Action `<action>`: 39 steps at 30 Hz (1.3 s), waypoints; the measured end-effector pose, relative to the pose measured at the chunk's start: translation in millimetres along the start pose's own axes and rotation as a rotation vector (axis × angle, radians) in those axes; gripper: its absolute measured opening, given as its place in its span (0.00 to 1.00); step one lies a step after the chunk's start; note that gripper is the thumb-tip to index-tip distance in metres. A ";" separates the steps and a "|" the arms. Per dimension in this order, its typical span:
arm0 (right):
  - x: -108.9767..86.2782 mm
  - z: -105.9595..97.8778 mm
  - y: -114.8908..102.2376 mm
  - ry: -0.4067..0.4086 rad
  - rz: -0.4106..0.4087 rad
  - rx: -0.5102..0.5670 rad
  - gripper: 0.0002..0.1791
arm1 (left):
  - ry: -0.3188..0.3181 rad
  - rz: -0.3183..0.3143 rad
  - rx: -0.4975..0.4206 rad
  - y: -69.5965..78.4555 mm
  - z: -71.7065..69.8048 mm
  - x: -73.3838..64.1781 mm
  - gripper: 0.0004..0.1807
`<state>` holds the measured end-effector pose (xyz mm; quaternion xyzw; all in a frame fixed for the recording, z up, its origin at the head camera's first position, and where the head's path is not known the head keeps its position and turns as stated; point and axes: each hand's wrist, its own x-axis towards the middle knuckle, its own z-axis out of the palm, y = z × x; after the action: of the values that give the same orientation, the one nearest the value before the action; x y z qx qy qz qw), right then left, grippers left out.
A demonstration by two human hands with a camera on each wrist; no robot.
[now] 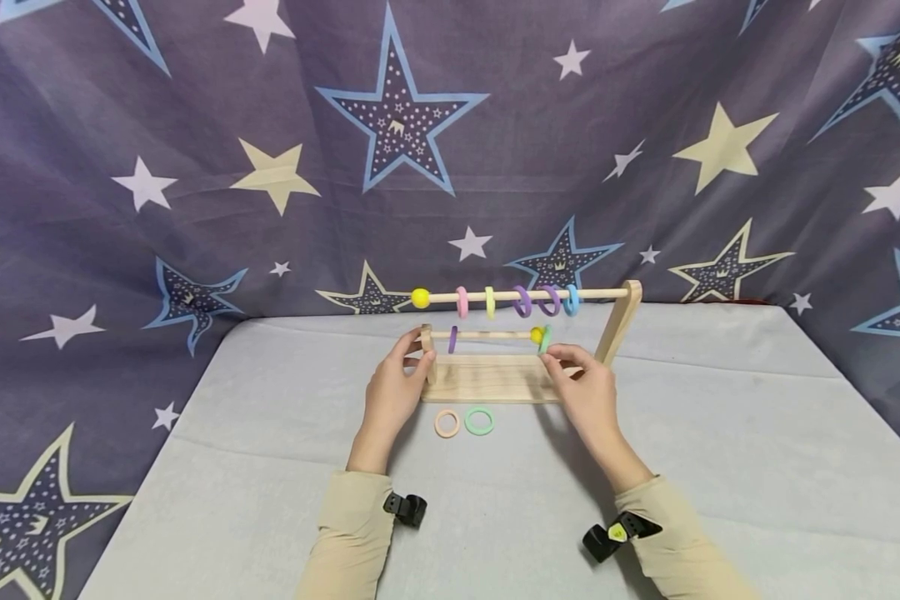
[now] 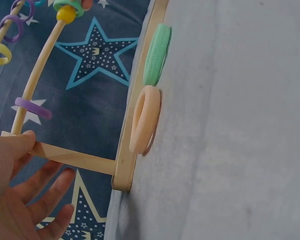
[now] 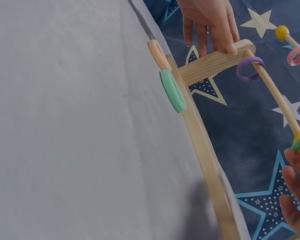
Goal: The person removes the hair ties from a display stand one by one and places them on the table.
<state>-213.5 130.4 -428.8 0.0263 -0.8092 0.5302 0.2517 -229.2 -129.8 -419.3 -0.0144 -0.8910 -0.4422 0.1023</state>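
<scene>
A wooden ring rack [image 1: 487, 387] stands on the table, with a short upright at its left and a tall one at its right. My left hand [image 1: 396, 390] grips the top of the short upright, thumb in front. From that upright runs the lower rod [image 2: 42, 60], which carries a purple ring [image 3: 250, 68] and ends in a yellow ball [image 1: 536, 335]. At that ball my right hand [image 1: 588, 393] pinches a green ring [image 1: 546, 338] between thumb and fingertips. The ring overlaps the ball in the head view.
On the upper rod [image 1: 600, 293] hang a pink ring [image 1: 462, 302], a yellow ring [image 1: 490, 302], two purple rings and a blue ring [image 1: 572, 300]. A peach ring [image 1: 447, 423] and another green ring [image 1: 480, 421] lie before the base. A star-printed curtain [image 1: 420, 225] hangs behind the table.
</scene>
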 end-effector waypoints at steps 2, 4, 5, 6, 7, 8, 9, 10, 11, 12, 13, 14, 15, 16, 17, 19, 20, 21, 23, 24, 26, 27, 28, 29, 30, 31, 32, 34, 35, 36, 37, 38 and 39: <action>0.5 -1.9 -0.2 -0.004 -0.006 -0.004 0.07 | 0.000 0.001 -0.005 0.5 0.1 0.1 0.26; 1.3 -3.6 -0.1 -0.014 -0.007 -0.009 0.06 | -0.001 0.003 -0.007 0.9 0.3 0.2 0.27; 1.7 -4.5 0.0 -0.021 -0.007 -0.015 0.06 | -0.001 0.002 -0.006 0.8 0.5 0.3 0.27; 2.0 -5.4 0.1 -0.030 -0.005 -0.025 0.06 | -0.002 0.003 -0.006 0.9 0.6 0.4 0.27; 2.2 -6.3 0.1 -0.041 -0.003 -0.029 0.06 | -0.002 0.002 -0.005 0.9 0.8 0.5 0.27; 2.4 -7.2 0.0 -0.049 -0.002 -0.033 0.06 | -0.002 0.001 -0.005 0.9 1.0 0.6 0.27; 2.6 -8.0 -0.1 -0.059 -0.002 -0.038 0.06 | -0.003 0.000 -0.004 0.9 1.2 0.7 0.27; 2.7 -8.9 0.0 -0.068 -0.005 -0.044 0.06 | -0.003 0.000 -0.003 1.0 1.4 0.8 0.26; 2.7 -9.7 0.1 -0.077 -0.010 -0.048 0.06 | -0.003 0.001 -0.004 1.1 1.6 0.9 0.26; 2.6 -10.4 0.4 -0.085 -0.015 -0.053 0.06 | -0.003 0.002 -0.004 1.3 1.6 1.1 0.26; 2.4 -11.1 0.6 -0.092 -0.021 -0.052 0.06 | -0.004 0.003 -0.005 1.4 1.6 1.2 0.26; 2.0 -11.8 1.1 -0.101 -0.027 -0.058 0.06 | -0.004 0.005 -0.005 1.4 1.6 1.3 0.26; 1.6 -12.2 1.6 -0.112 -0.033 -0.060 0.06 | -0.005 0.006 -0.005 1.5 1.4 1.4 0.26; 1.1 -12.6 2.2 -0.124 -0.033 -0.061 0.05 | -0.004 0.007 -0.005 1.6 1.2 1.5 0.26; 0.4 -13.0 2.6 -0.135 -0.032 -0.061 0.05 | -0.004 0.006 -0.004 1.5 1.0 1.5 0.26; -1.0 -13.5 3.2 -0.158 -0.027 -0.067 0.05 | -0.002 0.004 -0.003 1.2 0.8 1.4 0.26; -1.7 -13.6 3.5 -0.170 -0.020 -0.072 0.05 | -0.002 0.003 -0.002 1.1 0.7 1.4 0.26; -2.3 -13.6 3.6 -0.180 -0.013 -0.075 0.05 | -0.002 0.002 -0.003 1.0 0.6 1.4 0.26; -3.6 -13.8 3.9 -0.201 -0.005 -0.093 0.04 | 0.000 0.001 -0.002 0.9 0.3 1.6 0.26; -4.3 -13.9 3.9 -0.213 -0.003 -0.103 0.05 | 0.000 0.001 -0.003 1.0 0.2 1.7 0.26; -5.6 -14.1 4.1 -0.243 -0.002 -0.120 0.05 | 0.000 0.000 -0.003 1.2 0.1 1.8 0.26; -6.3 -14.4 4.2 -0.258 -0.004 -0.127 0.05 | -0.001 -0.001 -0.003 1.3 0.1 1.9 0.26; -7.0 -14.6 4.4 -0.274 -0.005 -0.133 0.05 | 0.000 -0.001 -0.003 1.3 0.2 2.0 0.26; -7.5 -14.7 4.7 -0.290 -0.008 -0.136 0.05 | -0.002 -0.001 -0.002 1.2 0.3 2.1 0.26; -7.9 -14.8 5.0 -0.306 -0.009 -0.139 0.05 | -0.002 -0.003 -0.002 1.1 0.5 2.4 0.26; -8.3 -14.9 5.6 -0.321 -0.013 -0.140 0.04 | -0.004 -0.003 -0.001 0.9 0.6 2.5 0.26; -8.6 -15.0 6.0 -0.335 -0.015 -0.140 0.04 | -0.005 -0.003 0.000 0.7 0.8 2.6 0.27; -9.2 -15.1 6.9 -0.366 -0.021 -0.142 0.03 | -0.006 -0.005 0.000 0.2 1.0 2.9 0.26; -9.5 -15.2 7.4 -0.383 -0.026 -0.142 0.03 | -0.007 -0.007 0.000 0.0 1.0 2.9 0.27; -9.9 -15.3 7.8 -0.402 -0.031 -0.144 0.03 | -0.007 -0.009 0.000 -0.2 1.1 2.9 0.27; -10.4 -15.7 7.9 -0.420 -0.037 -0.145 0.03 | -0.007 -0.008 -0.001 -0.4 0.9 2.7 0.27; -10.9 -15.8 8.0 -0.439 -0.042 -0.148 0.03 | -0.007 -0.010 -0.003 -0.6 0.9 2.5 0.27; -11.3 -15.8 8.3 -0.457 -0.053 -0.153 0.03 | -0.007 -0.012 -0.004 -0.7 0.8 2.4 0.26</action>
<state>-200.3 145.3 -435.8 0.1474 -0.8821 0.4408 0.0771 -231.8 -129.8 -419.8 -0.0109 -0.8905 -0.4444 0.0966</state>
